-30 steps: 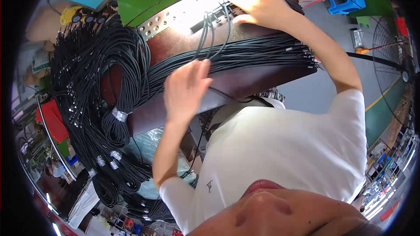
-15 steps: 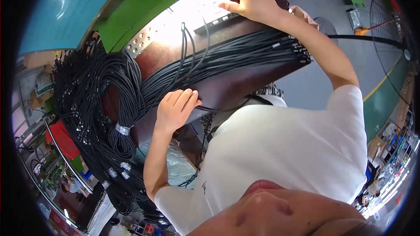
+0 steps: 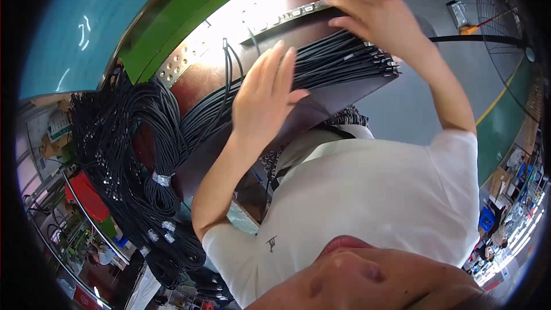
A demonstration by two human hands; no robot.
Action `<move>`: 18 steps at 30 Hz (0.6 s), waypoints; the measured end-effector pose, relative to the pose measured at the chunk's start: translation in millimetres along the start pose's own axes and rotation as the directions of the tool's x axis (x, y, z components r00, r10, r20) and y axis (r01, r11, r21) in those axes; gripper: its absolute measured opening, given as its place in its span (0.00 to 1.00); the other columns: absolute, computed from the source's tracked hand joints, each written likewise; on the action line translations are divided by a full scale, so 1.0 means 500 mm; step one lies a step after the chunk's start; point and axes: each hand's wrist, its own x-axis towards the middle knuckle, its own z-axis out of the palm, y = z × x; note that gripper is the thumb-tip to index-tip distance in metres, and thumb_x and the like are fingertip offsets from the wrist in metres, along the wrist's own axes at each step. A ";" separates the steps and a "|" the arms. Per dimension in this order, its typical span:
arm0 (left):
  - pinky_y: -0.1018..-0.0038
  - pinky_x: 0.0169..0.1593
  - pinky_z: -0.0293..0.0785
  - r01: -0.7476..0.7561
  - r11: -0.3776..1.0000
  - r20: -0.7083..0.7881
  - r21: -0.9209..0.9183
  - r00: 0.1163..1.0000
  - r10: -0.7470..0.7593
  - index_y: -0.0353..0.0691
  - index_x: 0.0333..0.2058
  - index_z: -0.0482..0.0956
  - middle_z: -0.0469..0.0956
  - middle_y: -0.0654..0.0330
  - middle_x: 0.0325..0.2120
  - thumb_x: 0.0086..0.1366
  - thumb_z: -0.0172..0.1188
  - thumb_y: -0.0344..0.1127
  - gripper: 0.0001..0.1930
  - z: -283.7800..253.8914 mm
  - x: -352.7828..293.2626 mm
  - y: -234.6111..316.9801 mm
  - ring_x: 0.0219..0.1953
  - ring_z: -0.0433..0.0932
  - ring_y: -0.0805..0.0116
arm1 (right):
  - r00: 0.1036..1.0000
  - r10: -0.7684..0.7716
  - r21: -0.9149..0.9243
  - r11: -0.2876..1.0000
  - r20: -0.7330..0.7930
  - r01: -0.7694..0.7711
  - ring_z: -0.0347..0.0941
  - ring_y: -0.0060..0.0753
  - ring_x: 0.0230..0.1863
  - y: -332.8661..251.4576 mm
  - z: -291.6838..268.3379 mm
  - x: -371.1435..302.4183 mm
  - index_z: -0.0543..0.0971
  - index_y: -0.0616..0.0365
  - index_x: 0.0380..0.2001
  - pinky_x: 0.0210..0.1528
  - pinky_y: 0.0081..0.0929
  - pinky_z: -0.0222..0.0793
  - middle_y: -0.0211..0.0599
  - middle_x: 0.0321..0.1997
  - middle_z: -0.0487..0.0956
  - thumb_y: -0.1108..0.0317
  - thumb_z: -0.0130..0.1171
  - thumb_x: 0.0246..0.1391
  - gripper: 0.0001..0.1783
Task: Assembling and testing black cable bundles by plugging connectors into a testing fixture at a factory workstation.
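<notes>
head cam | fisheye, looking down | close over workbench

White short-sleeved shirt, small dark emblem

Not much elbow room on this bench. The dark brown tabletop is mostly covered by a flat run of black cables stretching across it, so the only bare strip is along the near edge, right under the left hand, which hovers flat and open over the wires. The right hand crowds the far corner by the metal perforated plate. A single cable loop sticks up mid-table and would snag a sweep. Off the left end, a huge hanging bundle of coiled cables blocks that side completely. The right side, toward the grey floor, is open.
</notes>
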 end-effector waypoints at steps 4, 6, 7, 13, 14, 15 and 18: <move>0.71 0.44 0.74 0.067 0.998 0.125 0.010 0.990 -0.068 0.39 0.45 0.75 0.73 0.59 0.41 0.49 0.67 0.41 0.24 0.042 0.041 0.018 0.40 0.74 0.61 | 0.983 -0.125 0.258 0.962 0.133 0.088 0.67 0.46 0.54 -0.013 0.163 0.073 0.74 0.58 0.43 0.55 0.37 0.64 0.46 0.47 0.74 0.62 0.60 0.49 0.18; 0.70 0.41 0.74 0.083 0.996 0.121 -0.035 0.990 -0.078 0.40 0.41 0.76 0.74 0.60 0.38 0.50 0.66 0.38 0.19 0.037 0.025 0.012 0.38 0.74 0.62 | 0.985 -0.140 0.387 0.918 0.104 0.090 0.69 0.47 0.50 -0.008 0.165 0.087 0.76 0.58 0.41 0.52 0.37 0.65 0.47 0.43 0.75 0.62 0.61 0.49 0.17; 0.69 0.39 0.74 0.105 0.991 0.116 -0.080 0.989 -0.095 0.41 0.38 0.77 0.75 0.61 0.34 0.51 0.65 0.34 0.14 0.035 0.021 0.009 0.35 0.75 0.62 | 0.986 -0.133 0.387 0.918 0.102 0.084 0.69 0.47 0.50 -0.002 0.158 0.091 0.76 0.58 0.41 0.52 0.37 0.65 0.47 0.43 0.75 0.62 0.61 0.49 0.17; 0.70 0.32 0.71 0.311 0.769 0.249 -0.559 0.947 -0.202 0.35 0.35 0.75 0.77 0.52 0.26 0.57 0.61 0.32 0.10 -0.050 0.062 0.006 0.27 0.76 0.57 | 0.877 -0.182 0.546 0.831 0.444 -0.105 0.74 0.44 0.41 0.034 0.102 0.119 0.78 0.57 0.45 0.45 0.34 0.68 0.47 0.37 0.79 0.65 0.58 0.51 0.18; 0.70 0.31 0.70 0.469 0.649 0.460 -0.599 0.865 -0.201 0.34 0.34 0.74 0.76 0.50 0.24 0.58 0.60 0.35 0.10 -0.068 0.079 0.021 0.24 0.74 0.57 | 0.876 -0.175 0.541 0.834 0.450 -0.111 0.74 0.44 0.41 0.039 0.107 0.120 0.78 0.57 0.45 0.45 0.34 0.68 0.47 0.37 0.79 0.65 0.58 0.51 0.18; 0.69 0.30 0.69 0.471 0.653 0.589 -0.593 0.807 -0.047 0.33 0.34 0.73 0.74 0.49 0.22 0.60 0.59 0.37 0.11 -0.075 0.115 0.038 0.23 0.73 0.57 | 0.869 -0.163 0.553 0.820 0.468 -0.145 0.74 0.44 0.41 0.039 0.113 0.120 0.78 0.57 0.45 0.45 0.35 0.68 0.47 0.38 0.79 0.65 0.57 0.52 0.17; 0.69 0.27 0.66 0.333 0.597 0.550 -0.730 0.805 0.223 0.32 0.32 0.71 0.70 0.51 0.17 0.63 0.56 0.38 0.12 -0.006 0.167 0.095 0.19 0.70 0.64 | 0.851 -0.180 0.585 0.793 0.493 -0.171 0.74 0.44 0.42 0.017 0.103 0.142 0.79 0.56 0.44 0.45 0.36 0.67 0.47 0.40 0.79 0.67 0.56 0.52 0.15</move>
